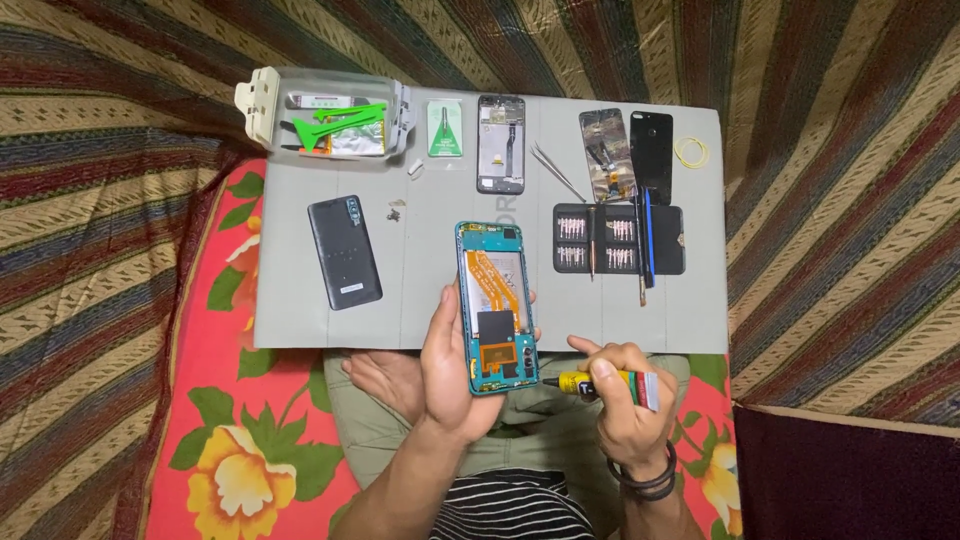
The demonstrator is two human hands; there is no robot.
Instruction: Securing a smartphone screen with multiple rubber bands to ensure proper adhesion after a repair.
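Opened teal smartphone with its back cover off (496, 305), showing an orange flex cable and dark battery, stands held over the near edge of the grey table (300, 320). It looks light, stiff and fragile inside, best gripped by its side rims, away from the exposed parts. The left hand (452, 372) is closed around its lower left edge. The right hand (622, 400) is wrapped around a small yellow and black glue tube (600, 384), nozzle pointing toward the phone's bottom corner.

Left to right on the table: a clear plastic box of green pry tools (330, 120), a black phone back cover (344, 252), a green packet (445, 128), a bare phone frame (500, 143), metal tweezers (556, 170), a black screwdriver bit case (618, 238), two more phone panels. None blocks the hands.
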